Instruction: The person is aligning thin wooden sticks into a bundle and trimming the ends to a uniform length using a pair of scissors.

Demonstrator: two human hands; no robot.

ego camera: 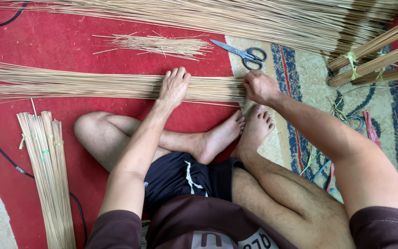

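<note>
The long flat layer of thin tan reed sticks [84, 85] runs off frame at nine o'clock. Your left hand [174, 86] presses it flat, fingers together. Your right hand [260, 87] fists its three o'clock ends, fingertips hidden.

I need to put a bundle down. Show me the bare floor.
Bare red carpet lies between the far stick layer and the offcut pile. Another patch lies between the tied bundle and the knee. Crowded: around the scissors and both hands.
</note>
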